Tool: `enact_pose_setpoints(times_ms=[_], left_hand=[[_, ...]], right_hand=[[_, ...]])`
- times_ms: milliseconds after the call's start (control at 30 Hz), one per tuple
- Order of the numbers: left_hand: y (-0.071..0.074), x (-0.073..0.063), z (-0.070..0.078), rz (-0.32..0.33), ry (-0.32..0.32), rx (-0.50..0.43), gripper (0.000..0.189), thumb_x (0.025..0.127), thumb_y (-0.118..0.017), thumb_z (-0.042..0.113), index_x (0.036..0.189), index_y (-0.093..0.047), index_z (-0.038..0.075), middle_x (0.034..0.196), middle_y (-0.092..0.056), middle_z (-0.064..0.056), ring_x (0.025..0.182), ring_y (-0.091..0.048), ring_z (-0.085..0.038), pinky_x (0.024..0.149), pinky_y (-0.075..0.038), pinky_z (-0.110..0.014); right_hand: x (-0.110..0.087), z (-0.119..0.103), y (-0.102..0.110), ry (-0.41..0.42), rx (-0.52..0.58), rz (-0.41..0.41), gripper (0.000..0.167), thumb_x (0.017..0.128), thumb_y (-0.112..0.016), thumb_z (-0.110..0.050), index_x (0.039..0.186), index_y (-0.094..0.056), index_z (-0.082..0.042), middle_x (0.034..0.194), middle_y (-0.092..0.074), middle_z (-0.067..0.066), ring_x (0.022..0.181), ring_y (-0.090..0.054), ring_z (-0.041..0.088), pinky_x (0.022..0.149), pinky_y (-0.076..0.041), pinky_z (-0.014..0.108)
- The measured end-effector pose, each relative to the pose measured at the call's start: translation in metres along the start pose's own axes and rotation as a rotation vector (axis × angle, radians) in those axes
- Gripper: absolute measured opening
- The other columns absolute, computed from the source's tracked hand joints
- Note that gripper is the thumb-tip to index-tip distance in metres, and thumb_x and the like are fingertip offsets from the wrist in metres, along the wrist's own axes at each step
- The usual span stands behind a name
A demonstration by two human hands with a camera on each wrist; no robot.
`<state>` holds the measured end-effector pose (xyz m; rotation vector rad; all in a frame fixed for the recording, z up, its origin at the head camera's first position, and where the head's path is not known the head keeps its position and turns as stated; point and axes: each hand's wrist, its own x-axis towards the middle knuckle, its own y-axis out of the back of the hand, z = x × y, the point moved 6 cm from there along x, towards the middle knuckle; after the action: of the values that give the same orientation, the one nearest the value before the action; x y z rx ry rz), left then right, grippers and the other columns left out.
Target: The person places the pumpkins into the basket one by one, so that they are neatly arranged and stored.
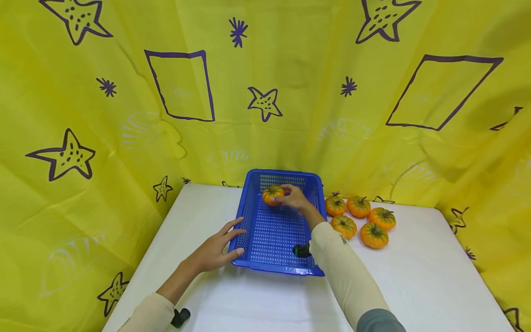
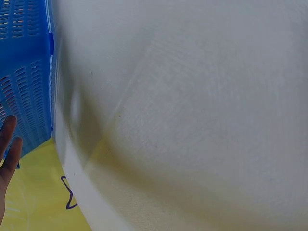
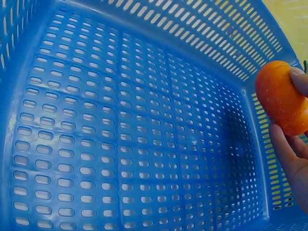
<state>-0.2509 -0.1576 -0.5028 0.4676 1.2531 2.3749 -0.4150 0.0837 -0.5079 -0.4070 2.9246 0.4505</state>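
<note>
A blue slotted plastic basket [image 1: 269, 266] stands on the white table. My right hand [image 1: 295, 199] reaches into its far left part and grips a small orange pumpkin [image 1: 271, 195] with a greenish top. In the right wrist view, thumb and fingers pinch the pumpkin [image 3: 279, 96] from both sides, above the basket floor [image 3: 144, 134]. At the basket's left side, my left hand [image 1: 215, 251] has its fingers spread, the tips at the rim. Only two fingers [image 2: 12, 156] of that hand show in the left wrist view, against the slotted wall [image 2: 29, 96].
Several more small pumpkins [image 1: 374, 235] sit grouped on the table right of the basket. A yellow curtain [image 1: 290, 143] with drawn stars hangs behind and along the sides. White tabletop [image 1: 435, 276] extends to the right and in front of the basket.
</note>
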Motion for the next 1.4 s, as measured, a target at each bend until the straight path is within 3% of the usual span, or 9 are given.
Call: enact_pose_setpoints(times_ms=[500,700,1167,1400], left_hand=[[-0.002,-0.001,-0.003,0.007,-0.021,0.003,0.058,0.097,-0.057,0.05,0.145,-0.053,0.018,0.167,-0.023,0.002,0.146,-0.039,-0.037,0.104,-0.049,-0.058],[-0.001,-0.002,-0.003,0.008,-0.029,0.004,0.057,0.097,-0.058,0.048,0.145,-0.053,0.018,0.167,-0.024,0.002,0.145,-0.04,-0.036,0.103,-0.049,-0.056],[0.0,0.0,-0.002,-0.01,-0.027,0.01,0.059,0.097,-0.056,0.051,0.146,-0.052,0.018,0.167,-0.022,0.003,0.146,-0.04,-0.036,0.103,-0.05,-0.056],[0.001,0.0,-0.002,-0.001,-0.037,0.013,0.057,0.098,-0.057,0.049,0.145,-0.052,0.018,0.167,-0.023,0.003,0.145,-0.041,-0.035,0.103,-0.05,-0.055]], right_hand=[[0.007,0.004,-0.01,-0.026,0.03,0.022,0.07,0.091,-0.073,-0.01,0.151,-0.038,0.0,0.149,-0.042,0.03,0.128,-0.055,0.043,0.102,-0.053,0.046],[0.016,0.009,-0.016,-0.022,0.076,0.027,0.07,0.088,-0.074,-0.005,0.148,-0.039,0.006,0.145,-0.044,0.034,0.126,-0.056,0.047,0.1,-0.055,0.045],[0.019,0.019,-0.021,-0.042,-0.036,0.068,0.07,0.088,-0.075,-0.012,0.148,-0.043,0.001,0.144,-0.05,0.031,0.131,-0.053,0.042,0.107,-0.049,0.048],[0.02,0.019,-0.024,-0.049,0.002,0.081,0.071,0.087,-0.075,-0.009,0.148,-0.041,0.003,0.14,-0.052,0.034,0.127,-0.056,0.044,0.105,-0.051,0.047]])
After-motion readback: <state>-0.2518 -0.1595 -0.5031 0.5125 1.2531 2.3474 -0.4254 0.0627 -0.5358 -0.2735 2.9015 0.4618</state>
